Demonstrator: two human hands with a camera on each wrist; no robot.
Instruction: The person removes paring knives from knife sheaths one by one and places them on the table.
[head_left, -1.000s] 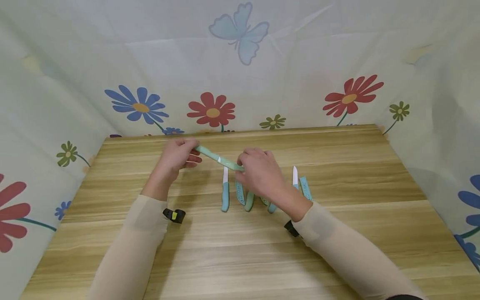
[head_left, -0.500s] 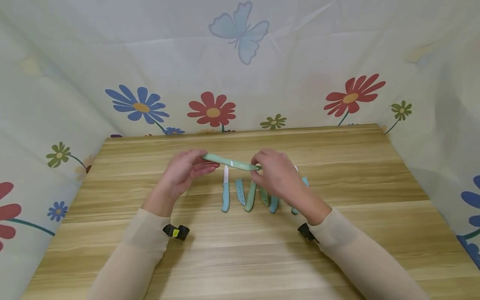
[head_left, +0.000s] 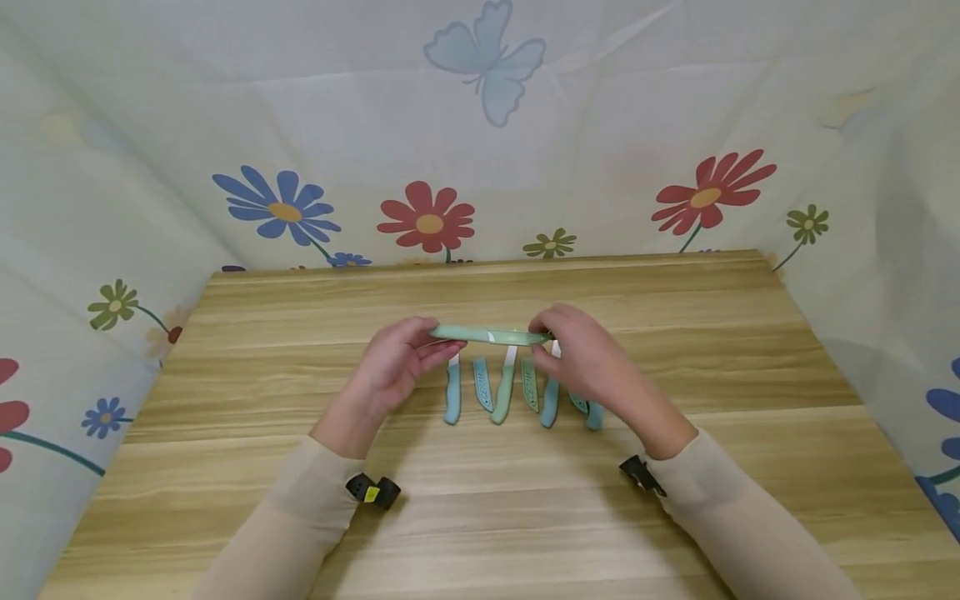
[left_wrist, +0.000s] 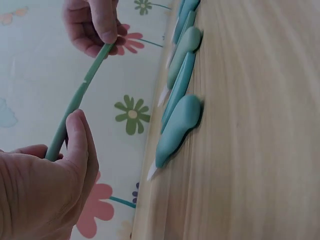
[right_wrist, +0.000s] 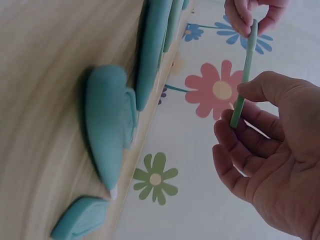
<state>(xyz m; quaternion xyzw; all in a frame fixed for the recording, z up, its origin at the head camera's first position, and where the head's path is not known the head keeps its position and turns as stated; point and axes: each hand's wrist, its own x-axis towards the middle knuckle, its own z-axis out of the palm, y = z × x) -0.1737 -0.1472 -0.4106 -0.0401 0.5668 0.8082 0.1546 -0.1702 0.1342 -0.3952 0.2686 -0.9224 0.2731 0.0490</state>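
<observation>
A green-handled knife (head_left: 459,333) is held level above the table, a green sheath (head_left: 517,337) over most of its blade. A thin white strip of blade shows between handle and sheath. My left hand (head_left: 393,367) pinches the handle end between thumb and fingers. At the sheath's far end, my right hand (head_left: 588,354) grips with thumb and fingertips. Below lie a blue knife (head_left: 453,396), a blue sheath (head_left: 482,383), another green knife (head_left: 504,396), another green sheath (head_left: 530,385) and a second blue knife (head_left: 551,403), their blades white.
Right of these, a blue sheath (head_left: 577,402) and another blue knife (head_left: 594,416) are partly behind my right hand. In the right wrist view a further blue sheath (right_wrist: 82,217) lies beyond that knife. The wooden table (head_left: 480,517) meets a flowered cloth (head_left: 337,125) at the back.
Both hands have moved to the right with the green knife and its sheath. The pair has turned from slanting to nearly level. The things on the table have stayed put.
</observation>
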